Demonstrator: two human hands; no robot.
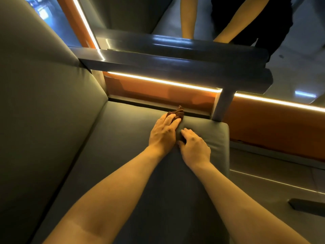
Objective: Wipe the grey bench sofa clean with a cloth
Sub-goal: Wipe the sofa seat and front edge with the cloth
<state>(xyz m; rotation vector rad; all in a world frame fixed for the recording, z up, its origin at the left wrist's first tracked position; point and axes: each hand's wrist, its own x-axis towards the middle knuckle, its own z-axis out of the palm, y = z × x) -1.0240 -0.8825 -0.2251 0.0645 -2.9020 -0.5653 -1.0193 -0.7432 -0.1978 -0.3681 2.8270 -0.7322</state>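
The grey bench sofa's seat cushion [123,155] runs from the bottom of the view up to its far end. A crumpled brown cloth [177,112] lies at that far edge, by the gap under the metal armrest. My left hand [162,133] presses on the cloth with its fingers laid over it. My right hand [194,147] rests beside it on the cushion, fingers bent and pressing into the fabric, which puckers between the two hands.
The grey backrest [44,103] rises on the left. A dark metal armrest [175,66] on a post [222,106] spans the sofa's end. Behind it are an orange panel [263,124] with a lit strip and a mirror reflecting my arms. Floor lies right.
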